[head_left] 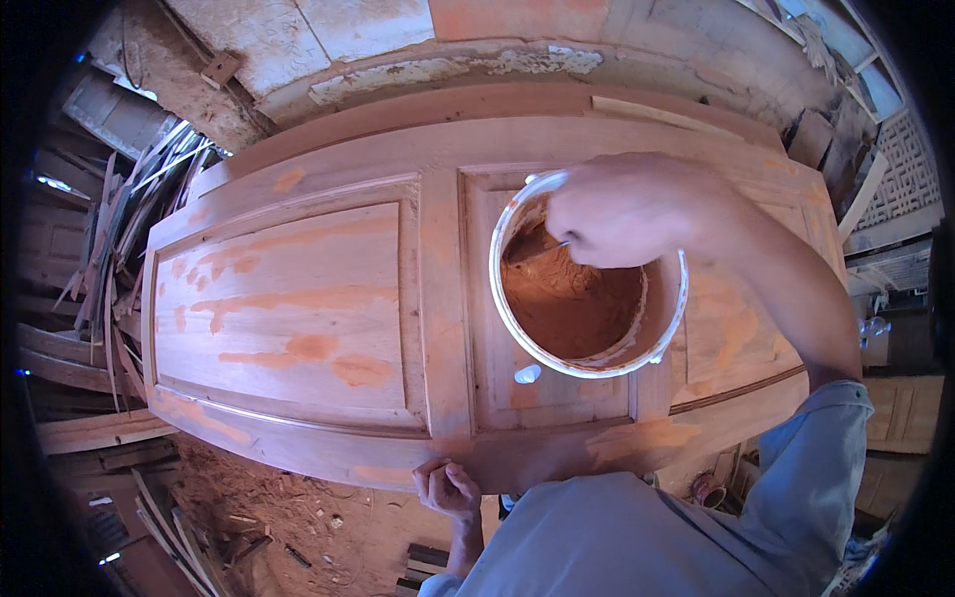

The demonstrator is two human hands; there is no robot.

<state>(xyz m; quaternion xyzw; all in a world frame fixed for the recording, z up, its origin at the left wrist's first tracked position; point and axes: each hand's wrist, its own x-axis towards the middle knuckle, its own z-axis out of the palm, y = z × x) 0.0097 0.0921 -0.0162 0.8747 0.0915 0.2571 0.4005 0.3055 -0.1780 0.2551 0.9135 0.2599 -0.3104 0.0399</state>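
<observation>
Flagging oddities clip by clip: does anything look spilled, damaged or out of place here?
Orange smears mark the door in uneven patches, so it looks blotchy. Scraps litter the floor, looking untidy.

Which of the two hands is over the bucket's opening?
The right hand, above the white bucket; the left hand is curled at the wooden door's near edge.

White bucket (668, 303) — mouth up, orange-brown material (572, 320) inside; panelled wooden door (440, 284) beneath — flat, orange-smeared.
</observation>
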